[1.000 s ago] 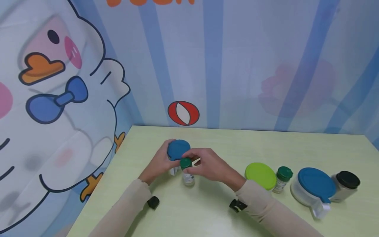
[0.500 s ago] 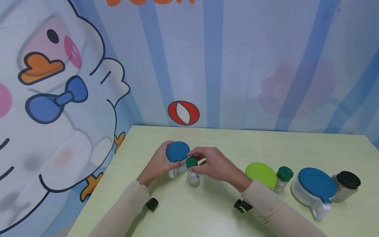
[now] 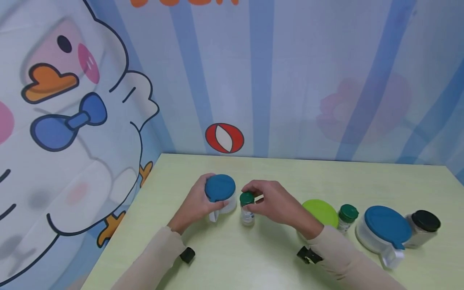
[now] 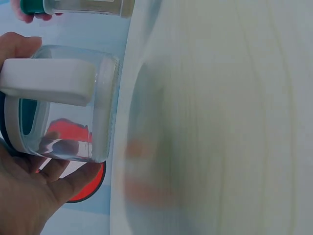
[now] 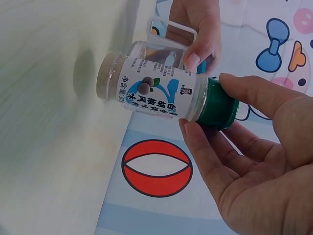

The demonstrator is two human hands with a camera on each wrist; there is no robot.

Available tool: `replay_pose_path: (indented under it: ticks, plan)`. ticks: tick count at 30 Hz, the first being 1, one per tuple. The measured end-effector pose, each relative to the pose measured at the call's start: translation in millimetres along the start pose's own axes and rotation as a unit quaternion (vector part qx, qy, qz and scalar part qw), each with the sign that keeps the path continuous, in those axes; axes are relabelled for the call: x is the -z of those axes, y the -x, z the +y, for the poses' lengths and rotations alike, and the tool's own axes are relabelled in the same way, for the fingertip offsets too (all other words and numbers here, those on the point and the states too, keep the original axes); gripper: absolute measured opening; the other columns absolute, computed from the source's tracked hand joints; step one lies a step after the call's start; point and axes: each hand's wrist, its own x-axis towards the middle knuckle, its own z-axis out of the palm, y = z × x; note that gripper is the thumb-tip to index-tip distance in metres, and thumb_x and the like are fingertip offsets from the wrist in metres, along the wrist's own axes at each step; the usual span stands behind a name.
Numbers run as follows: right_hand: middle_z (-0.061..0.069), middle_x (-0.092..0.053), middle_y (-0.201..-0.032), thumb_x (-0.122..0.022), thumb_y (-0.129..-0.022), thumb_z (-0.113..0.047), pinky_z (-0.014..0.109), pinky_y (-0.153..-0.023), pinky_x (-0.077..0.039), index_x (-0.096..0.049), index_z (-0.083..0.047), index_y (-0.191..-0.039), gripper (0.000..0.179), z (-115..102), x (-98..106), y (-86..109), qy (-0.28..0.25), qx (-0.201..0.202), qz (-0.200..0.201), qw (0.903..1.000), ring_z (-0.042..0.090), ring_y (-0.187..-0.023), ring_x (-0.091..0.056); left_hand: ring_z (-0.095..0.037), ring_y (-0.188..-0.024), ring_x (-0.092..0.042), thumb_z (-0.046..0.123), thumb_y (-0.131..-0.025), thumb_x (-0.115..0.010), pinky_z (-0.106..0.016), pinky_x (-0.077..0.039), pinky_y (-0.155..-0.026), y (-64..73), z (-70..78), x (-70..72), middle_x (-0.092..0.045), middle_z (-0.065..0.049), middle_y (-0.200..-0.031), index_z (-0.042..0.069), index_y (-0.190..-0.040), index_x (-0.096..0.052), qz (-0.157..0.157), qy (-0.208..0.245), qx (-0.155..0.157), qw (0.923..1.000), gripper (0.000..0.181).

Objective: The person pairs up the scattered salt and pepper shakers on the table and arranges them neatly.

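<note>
My left hand (image 3: 198,202) grips a clear jar (image 4: 73,132) with a blue lid (image 3: 220,187) and a white handle (image 4: 49,81). The handle faces me, and the jar looks see-through with little or nothing inside. To its right, my right hand (image 3: 279,204) pinches a small seasoning bottle (image 5: 156,90) by its green cap (image 5: 219,104). The bottle stands upright, with a printed white label and pale contents. Its shadow on the table lies apart from its base in the right wrist view, so it seems held slightly up. Jar and bottle are a small gap apart.
On the right of the table (image 3: 275,257) stand a container with a lime-green lid (image 3: 320,212), a second green-capped bottle (image 3: 348,214), a larger blue-lidded jar (image 3: 388,223) with a white handle, and a black-lidded jar (image 3: 425,221). A printed cloth wall (image 3: 290,80) rises behind.
My right hand has moved right with the bottle, from in front of the blue-lidded jar to beside it. The left hand keeps its grip on the jar, which shows more of its side.
</note>
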Motion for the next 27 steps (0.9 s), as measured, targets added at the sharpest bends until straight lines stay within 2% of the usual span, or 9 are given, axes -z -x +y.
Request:
replay_pose_path:
  ticks: [7,18,27]
  plan:
    - [0.001,-0.071,-0.112,-0.081,-0.087,-0.015,0.031,-0.084,-0.06,-0.068,-0.008,-0.127,0.042,3,6,7.2,0.001,-0.026,0.008,0.9996,0.017,-0.103,-0.068,-0.039,-0.138,-0.044,0.037,-0.079,-0.087,-0.059,-0.049,-0.102,7.1,7.4,-5.6,-0.044,-0.013,-0.151,0.011,-0.152,-0.033,0.007,-0.008,-0.009,0.9999,0.095]
    - [0.002,-0.071,-0.109,-0.079,-0.087,-0.009,0.033,-0.083,-0.061,-0.067,-0.006,-0.123,0.038,13,12,15.9,0.013,-0.041,0.009,0.999,0.018,-0.101,-0.068,-0.039,-0.136,-0.045,0.036,-0.078,-0.088,-0.057,-0.053,-0.098,19.5,22.8,-14.7,-0.045,-0.013,-0.149,0.011,-0.151,-0.033,0.002,-0.018,-0.024,0.9995,0.095]
    - [0.003,-0.07,-0.112,-0.079,-0.087,-0.008,0.032,-0.085,-0.06,-0.067,-0.003,-0.121,0.037,19,21,25.7,0.018,-0.023,-0.009,0.9995,0.019,-0.103,-0.068,-0.037,-0.135,-0.046,0.037,-0.077,-0.088,-0.056,-0.053,-0.098,25.6,29.2,-23.9,-0.046,-0.011,-0.148,0.012,-0.15,-0.034,-0.007,-0.016,-0.024,0.9995,0.094]
